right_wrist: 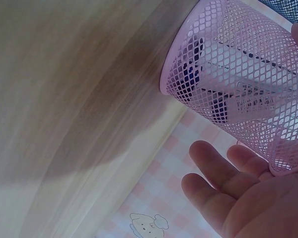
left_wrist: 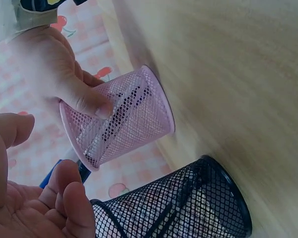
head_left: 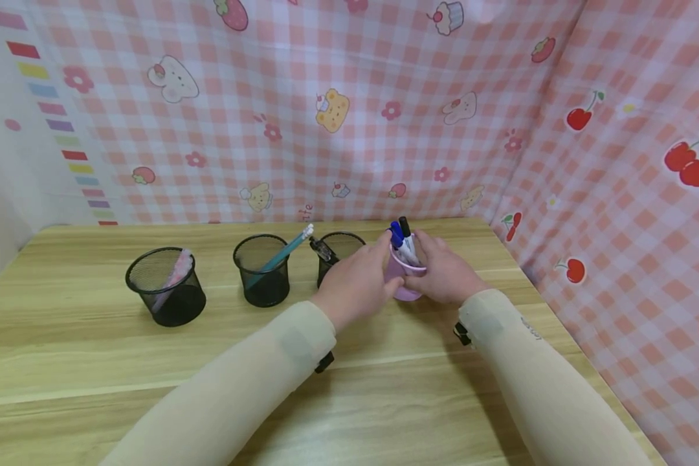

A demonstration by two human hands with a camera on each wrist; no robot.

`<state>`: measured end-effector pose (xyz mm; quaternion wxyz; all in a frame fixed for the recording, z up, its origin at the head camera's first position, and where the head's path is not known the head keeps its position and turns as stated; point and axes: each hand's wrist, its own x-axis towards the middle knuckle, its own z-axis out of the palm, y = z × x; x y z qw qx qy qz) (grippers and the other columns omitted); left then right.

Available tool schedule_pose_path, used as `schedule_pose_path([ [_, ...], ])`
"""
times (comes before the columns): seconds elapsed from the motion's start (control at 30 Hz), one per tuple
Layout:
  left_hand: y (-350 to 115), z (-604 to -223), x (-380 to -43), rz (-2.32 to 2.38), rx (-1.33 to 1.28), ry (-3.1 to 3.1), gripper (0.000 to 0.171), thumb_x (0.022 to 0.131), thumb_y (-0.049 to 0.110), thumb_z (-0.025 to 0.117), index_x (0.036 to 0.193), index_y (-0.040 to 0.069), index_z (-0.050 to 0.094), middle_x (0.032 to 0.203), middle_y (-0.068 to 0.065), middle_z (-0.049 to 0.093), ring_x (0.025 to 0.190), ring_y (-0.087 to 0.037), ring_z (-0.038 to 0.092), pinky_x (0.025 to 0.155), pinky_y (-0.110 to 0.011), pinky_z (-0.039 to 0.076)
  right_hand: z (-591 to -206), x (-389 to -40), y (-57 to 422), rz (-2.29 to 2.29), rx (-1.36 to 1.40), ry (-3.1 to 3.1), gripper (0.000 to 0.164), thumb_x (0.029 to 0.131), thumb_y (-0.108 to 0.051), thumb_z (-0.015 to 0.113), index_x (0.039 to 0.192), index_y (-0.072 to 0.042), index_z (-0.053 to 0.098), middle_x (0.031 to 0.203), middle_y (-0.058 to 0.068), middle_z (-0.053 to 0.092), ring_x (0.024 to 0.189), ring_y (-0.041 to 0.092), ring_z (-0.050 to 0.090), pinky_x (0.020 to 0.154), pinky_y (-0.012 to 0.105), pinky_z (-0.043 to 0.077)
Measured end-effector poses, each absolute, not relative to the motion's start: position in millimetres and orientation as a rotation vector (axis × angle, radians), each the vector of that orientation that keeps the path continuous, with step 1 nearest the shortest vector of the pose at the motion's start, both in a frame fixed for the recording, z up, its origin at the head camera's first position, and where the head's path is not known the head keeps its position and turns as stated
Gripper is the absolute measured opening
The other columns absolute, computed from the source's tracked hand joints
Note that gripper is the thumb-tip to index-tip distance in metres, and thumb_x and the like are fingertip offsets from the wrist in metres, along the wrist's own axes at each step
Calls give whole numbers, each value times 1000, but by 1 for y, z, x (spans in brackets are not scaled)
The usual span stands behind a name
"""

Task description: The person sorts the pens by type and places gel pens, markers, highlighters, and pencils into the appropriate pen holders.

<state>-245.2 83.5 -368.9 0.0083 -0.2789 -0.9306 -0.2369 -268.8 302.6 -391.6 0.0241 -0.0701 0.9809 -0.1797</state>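
Note:
A pink mesh pen holder [head_left: 406, 292] stands on the table at the right with a blue-capped marker [head_left: 396, 233] and a black-capped marker [head_left: 404, 228] in it. My right hand [head_left: 447, 272] grips its side, the thumb lying across the mesh in the left wrist view. On the other side is my left hand [head_left: 355, 281], its fingers loosely bent with the thumb apart. Those fingers overlap the blue cap in the left wrist view; whether they touch it I cannot tell. White marker barrels [right_wrist: 248, 74] show through the pink mesh.
Left of my hands stand three black mesh pen holders: one [head_left: 340, 239] with a black pen, partly hidden by my left hand, one [head_left: 266, 288] with teal pencils or pens, one [head_left: 177, 304] with pink ones. A patterned cloth [head_left: 303, 110] hangs behind and at the right of the wooden table [head_left: 349, 408].

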Motion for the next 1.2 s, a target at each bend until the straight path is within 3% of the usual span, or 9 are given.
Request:
schedule_pose_path([
  [0.2,77,-367,-239,-783,-890,-2945,87,104,48,64,170,14,18,153,-11,58,125,-26,67,88,-42,63,-392,-271,301,-562,-200,3017,110,89,-42,81,170,-9,14,158,31,39,133,48,57,114,64,45],
  [0.33,69,-369,-232,-764,-895,-2956,84,104,50,62,169,16,21,140,-9,65,105,-22,71,76,-36,61,-392,-272,301,-567,-203,3007,110,89,-42,81,170,-11,13,159,30,37,134,49,56,114,66,44],
  [0.43,59,-371,-226,-731,-896,-2956,83,104,50,62,169,16,24,129,-6,68,94,-18,70,74,-34,60,-392,-272,301,-559,-198,2997,110,90,-44,80,170,-12,11,163,30,34,139,51,52,116,68,42],
  [0.6,38,-372,-215,-691,-921,-2938,82,103,49,65,168,15,28,130,-6,68,105,-19,71,82,-37,62,-391,-273,304,-528,-190,2991,111,90,-48,79,170,-11,11,166,28,31,143,50,49,118,67,40],
  [0.77,12,-374,-206,-571,-912,-2901,76,101,52,66,163,15,41,133,-7,67,105,-18,69,80,-36,61,-389,-274,307,-496,-203,2988,112,90,-51,78,170,-10,11,168,28,30,145,50,46,119,68,38],
  [0.87,-6,-378,-203,-496,-916,-2846,73,100,53,67,158,13,48,136,-9,67,114,-24,69,93,-43,61,-387,-275,309,-483,-216,2976,113,90,-52,78,170,-10,11,170,27,26,149,51,41,120,68,36],
  [1.0,-27,-385,-202,-440,-923,-2796,72,99,55,68,153,9,54,148,-15,61,136,-35,60,111,-55,52,-386,-276,312,-494,-219,2967,113,89,-50,80,170,-10,12,174,25,18,154,52,32,123,68,31],
  [1.2,-50,-394,-198,-409,-882,-2856,76,99,58,66,154,7,52,160,-22,47,153,-47,39,119,-66,39,-390,-274,314,-507,-259,3021,123,86,-48,83,171,-10,3,177,19,-5,160,50,16,127,65,25],
])
